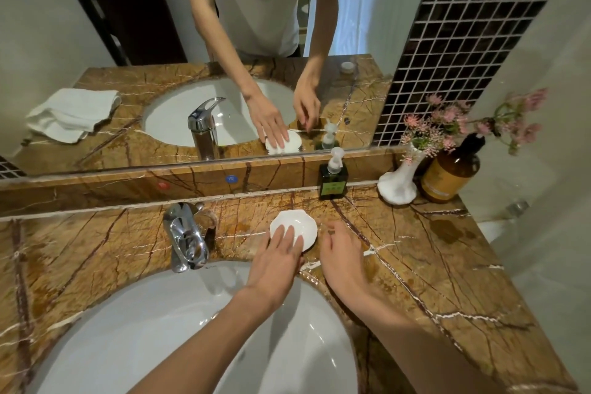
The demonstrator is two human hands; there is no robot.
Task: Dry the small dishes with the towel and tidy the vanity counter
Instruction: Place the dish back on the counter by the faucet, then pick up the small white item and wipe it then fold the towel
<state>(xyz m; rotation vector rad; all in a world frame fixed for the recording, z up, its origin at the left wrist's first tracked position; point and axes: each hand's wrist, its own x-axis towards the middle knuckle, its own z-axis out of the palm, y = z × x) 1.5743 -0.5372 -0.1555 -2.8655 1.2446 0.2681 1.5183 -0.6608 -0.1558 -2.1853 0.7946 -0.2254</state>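
One small white scalloped ceramic dish (pixel 295 227) sits on the brown veined marble counter (pixel 431 265) at centre frame, just behind the rim of the single white oval basin (pixel 179 323). Left hand (pixel 276 261): flat, palm down, fingers (pixel 289 235) extended and slightly spread, tips resting on the near left part of the dish; not clamped. Right hand (pixel 340 254): just right of the dish, fingers loosely curled and apart, gripping nothing; whether it touches the dish or counter cannot be told. One chrome single-lever faucet (pixel 185 237) left of the dish. Upper right of the counter, three items in a row: one dark green square pump bottle (pixel 333 177), one white vase (pixel 398 184) with pink flowers, one amber round bottle (pixel 449 174). One crumpled white towel (pixel 72 113) shows only as a mirror reflection, upper left of frame. One red dot and one blue dot on the marble backsplash ledge (pixel 128 184).
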